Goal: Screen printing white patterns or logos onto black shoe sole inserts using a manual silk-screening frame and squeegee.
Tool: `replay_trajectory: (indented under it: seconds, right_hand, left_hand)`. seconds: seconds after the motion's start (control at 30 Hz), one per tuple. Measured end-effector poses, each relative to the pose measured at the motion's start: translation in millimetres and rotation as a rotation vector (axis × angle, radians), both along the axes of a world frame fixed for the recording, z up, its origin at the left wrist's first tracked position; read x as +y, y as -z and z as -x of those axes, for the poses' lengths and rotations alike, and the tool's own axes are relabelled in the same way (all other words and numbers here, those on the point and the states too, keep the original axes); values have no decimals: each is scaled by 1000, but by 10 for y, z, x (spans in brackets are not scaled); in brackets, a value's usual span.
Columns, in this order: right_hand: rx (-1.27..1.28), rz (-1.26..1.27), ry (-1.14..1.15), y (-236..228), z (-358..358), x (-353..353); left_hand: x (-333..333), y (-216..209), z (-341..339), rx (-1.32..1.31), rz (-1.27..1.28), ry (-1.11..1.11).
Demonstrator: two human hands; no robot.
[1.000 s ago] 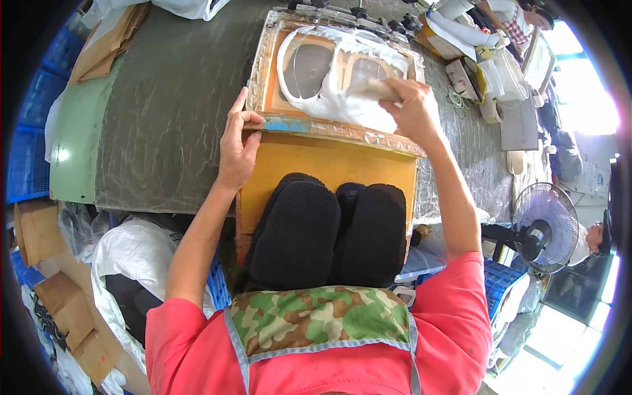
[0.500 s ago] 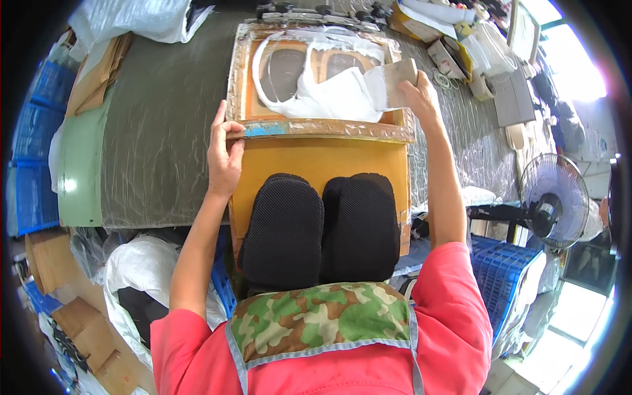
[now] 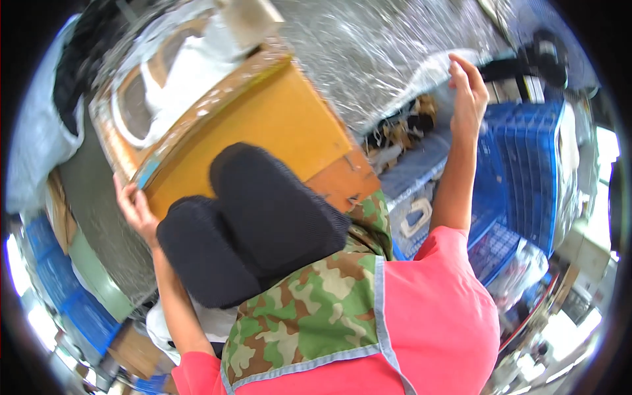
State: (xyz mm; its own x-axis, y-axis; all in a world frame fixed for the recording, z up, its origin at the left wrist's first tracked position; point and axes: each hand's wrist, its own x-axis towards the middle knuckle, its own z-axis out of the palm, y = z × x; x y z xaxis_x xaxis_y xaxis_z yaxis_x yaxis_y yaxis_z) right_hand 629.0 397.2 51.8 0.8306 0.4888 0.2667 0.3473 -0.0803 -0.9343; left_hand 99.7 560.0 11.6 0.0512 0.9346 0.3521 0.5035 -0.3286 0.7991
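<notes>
My right hand (image 3: pixel 469 99) is off the wooden frame, held out to the right with its fingers stretched and nothing in it. My left hand (image 3: pixel 137 209) rests by the near left corner of the wooden screen frame (image 3: pixel 210 99), fingers apart and touching its edge. White paste (image 3: pixel 197 72) lies in the frame around two rounded openings. A pale scraper (image 3: pixel 249 23) stands at the paste's right end, untouched. Directly before me on the orange-yellow board (image 3: pixel 283 125) are black mesh insole-shaped pads (image 3: pixel 270 197), apparently in two stacks.
A plastic-covered table (image 3: pixel 368 52) stretches beyond the frame. To the right stand blue plastic crates (image 3: pixel 526 178) and a fan (image 3: pixel 546 56). Below the table edge sit dark and tan scraps (image 3: pixel 411 125). More blue crates (image 3: pixel 72 283) are at the far left.
My right hand has let go of the scraper and swung out right toward the crates. The view has turned right. My left hand stays at the frame's corner, its fingers looser.
</notes>
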Motion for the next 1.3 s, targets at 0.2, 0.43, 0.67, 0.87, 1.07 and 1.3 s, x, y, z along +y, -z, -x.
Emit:
replay_trajectory:
  seconds: [0.2,0.43,0.67,0.87,1.07,1.3]
  right_hand:
    - [489,365,109,1641,-353,-1671]
    - [490,817,-141,2882,549,-1645]
    - [139,1007,-285,3825,261,-886]
    - [-134,1052,-174,3879,44,-246]
    - [-488,1235,-310,4132,-328,-75]
    - [-386,1181,-428,4124,-644,-566]
  left_hand:
    - [264,-3,438,167,81,49]
    - [210,-258,237,313,284,64]
    - [472,-302,558,447,310,101]
    - [412,-382,466,561,265,101]
    - [399,-448,313,644,303,124]
    - [363,-341,316,683,151,157]
